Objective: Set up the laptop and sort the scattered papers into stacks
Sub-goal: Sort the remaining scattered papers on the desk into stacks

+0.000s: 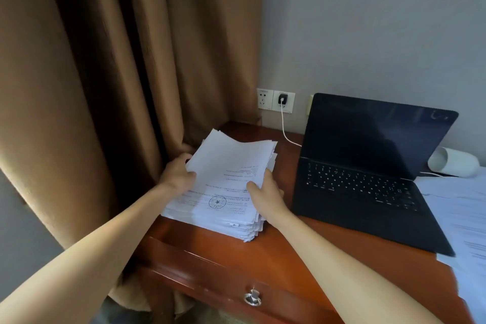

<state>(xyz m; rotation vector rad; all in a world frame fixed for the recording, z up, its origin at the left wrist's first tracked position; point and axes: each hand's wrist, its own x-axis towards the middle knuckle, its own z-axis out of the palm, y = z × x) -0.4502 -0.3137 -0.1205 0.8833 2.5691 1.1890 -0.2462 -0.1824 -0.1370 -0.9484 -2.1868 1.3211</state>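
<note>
A thick stack of white printed papers (218, 208) lies on the left end of the reddish wooden desk (289, 252). Over it, a smaller bundle of sheets (231, 158) is tilted up at its far end. My left hand (178, 173) grips the bundle's left edge and my right hand (265, 189) grips its right edge. A black laptop (368, 166) stands open to the right of the stack, its screen dark. More loose papers (462, 218) lie spread at the desk's right end.
A brown curtain (105, 87) hangs close against the desk's left side. A black charger (283, 100) sits in a wall socket, its white cable (286, 134) running behind the laptop. A white cup (452, 162) lies on its side behind the laptop. A drawer with a metal ring pull (252, 298) faces me.
</note>
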